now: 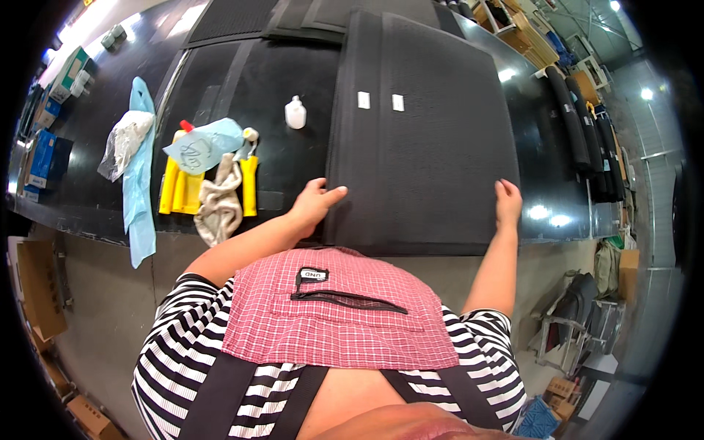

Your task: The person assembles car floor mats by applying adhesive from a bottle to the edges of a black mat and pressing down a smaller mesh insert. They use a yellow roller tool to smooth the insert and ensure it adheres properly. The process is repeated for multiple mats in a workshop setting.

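Observation:
A large black mat [433, 161] with two small white labels [397, 103] lies in front of me, its near edge close to my apron. My left hand [312, 208] is at the mat's left edge, thumb stretched out over it and apart from the forefinger. It appears to hold nothing. At the right edge, my right hand [507, 204] has its fingers pressed together on the mat's border. To the left of the mat stands a small white bottle [295, 114] with a narrow tip.
Left on the black table [286, 73] are yellow-handled tools [249, 183], a beige cloth [220, 202], a light blue sheet [205, 143] and clear plastic [128, 139]. More black mats [308, 18] lie at the far side. Dark rolls [572, 125] stand beyond the right edge.

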Demonstrator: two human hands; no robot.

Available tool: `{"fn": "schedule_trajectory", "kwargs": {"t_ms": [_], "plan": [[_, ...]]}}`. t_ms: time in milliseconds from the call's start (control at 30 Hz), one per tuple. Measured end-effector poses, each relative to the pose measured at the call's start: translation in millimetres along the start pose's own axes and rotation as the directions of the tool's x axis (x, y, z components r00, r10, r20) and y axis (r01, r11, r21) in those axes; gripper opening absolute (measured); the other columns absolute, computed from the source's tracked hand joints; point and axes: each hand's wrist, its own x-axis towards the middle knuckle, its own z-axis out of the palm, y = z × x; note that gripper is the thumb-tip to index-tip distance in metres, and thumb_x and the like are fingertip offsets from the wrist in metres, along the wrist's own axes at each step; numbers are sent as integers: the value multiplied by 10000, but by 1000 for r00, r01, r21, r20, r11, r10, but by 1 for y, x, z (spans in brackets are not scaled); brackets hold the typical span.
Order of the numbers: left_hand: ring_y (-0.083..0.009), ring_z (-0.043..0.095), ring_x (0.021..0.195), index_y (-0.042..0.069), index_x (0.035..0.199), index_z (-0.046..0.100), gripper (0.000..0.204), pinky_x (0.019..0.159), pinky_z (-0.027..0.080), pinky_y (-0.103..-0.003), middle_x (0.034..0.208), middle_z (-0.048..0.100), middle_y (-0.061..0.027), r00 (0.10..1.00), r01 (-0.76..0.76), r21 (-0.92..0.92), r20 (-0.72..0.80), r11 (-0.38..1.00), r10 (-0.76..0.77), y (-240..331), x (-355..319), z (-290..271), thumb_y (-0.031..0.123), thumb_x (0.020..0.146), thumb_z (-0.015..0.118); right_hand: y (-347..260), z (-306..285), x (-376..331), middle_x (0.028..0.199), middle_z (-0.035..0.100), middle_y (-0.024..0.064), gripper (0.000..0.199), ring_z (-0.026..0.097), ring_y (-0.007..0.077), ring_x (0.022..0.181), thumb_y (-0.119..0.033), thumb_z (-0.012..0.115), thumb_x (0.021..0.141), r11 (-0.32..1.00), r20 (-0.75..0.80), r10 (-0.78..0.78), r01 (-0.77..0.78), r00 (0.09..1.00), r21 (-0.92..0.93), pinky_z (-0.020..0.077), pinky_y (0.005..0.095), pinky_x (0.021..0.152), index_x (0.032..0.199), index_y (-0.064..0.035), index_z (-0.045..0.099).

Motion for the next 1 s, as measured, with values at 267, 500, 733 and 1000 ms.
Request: {"fn": "schedule_trajectory", "kwargs": {"t_ms": [267,500,733,1000], "plan": [[-154,576,1094,70,1500,481,795,939,408,-360,1338,626,-39,983,153,144,78,978,-165,46,50,-12,619,950,648,127,-83,108,1268,664,126,675,633,264,1125,-536,704,946,902,299,385,-424,873,77,493,360,970,1366,-15,617],[-293,574,1312,-18,1457,494,750,1092,480,-434,1433,575,-179,998,60,-50,-9,997,-60,59,60,30,460,932,734,80,-61,144,1318,668,204,696,626,328,1205,-526,689,938,732,658,408,-657,632,177,438,414,1074,1329,47,641],[-275,665,1157,-30,1419,508,650,1018,533,-403,1305,660,-183,938,-325,221,-48,919,343,95,19,69,86,846,792,66,-79,137,1174,707,164,511,674,259,1022,-275,772,903,867,469,12,-243,883,434,506,369,958,1247,84,654],[-250,623,1210,-94,1435,490,700,1070,457,-348,1300,671,-207,783,-522,501,-40,690,621,144,-68,110,111,829,776,-40,-128,55,1126,724,122,380,651,212,1042,-155,766,921,892,98,-138,81,986,445,480,333,981,1193,93,672]]}}
